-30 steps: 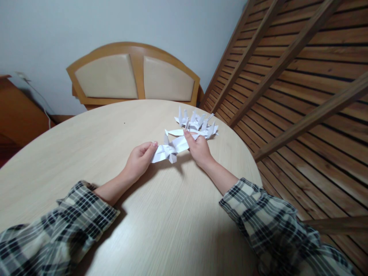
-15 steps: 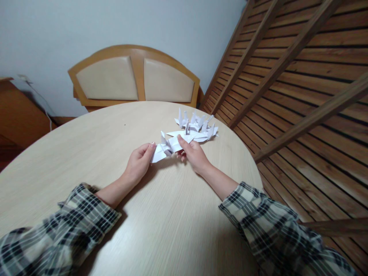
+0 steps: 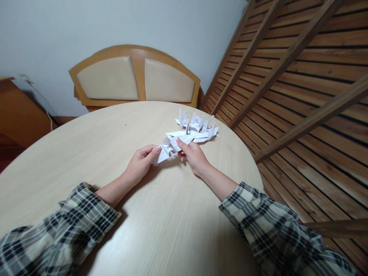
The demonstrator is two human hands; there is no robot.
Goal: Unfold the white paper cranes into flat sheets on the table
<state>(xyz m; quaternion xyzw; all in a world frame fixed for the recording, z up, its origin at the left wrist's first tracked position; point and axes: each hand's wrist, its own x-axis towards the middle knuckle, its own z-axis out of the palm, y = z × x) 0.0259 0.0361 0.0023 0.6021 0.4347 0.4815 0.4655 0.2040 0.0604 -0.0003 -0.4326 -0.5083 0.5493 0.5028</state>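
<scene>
A white folded paper crane is stretched between my hands, a little above the table. My left hand pinches its left wing, thumb on top. On the other wing, my right hand grips with the thumb above and fingers curled beneath. The crane's middle is tilted, and its neck and tail are hard to tell apart. Just beyond my right hand stands a cluster of several more white paper cranes, wings spread and points upward.
Everything rests on a round, pale wood table. Behind it is a wooden headboard with cream panels against the wall. A slatted wooden partition slants along the right side. At far left stands a brown cabinet near a white cord.
The crane's upright points have tipped over toward me as its body rolled. My left hand has shifted slightly right, with its thumb further onto the wing. The cluster has stayed put.
</scene>
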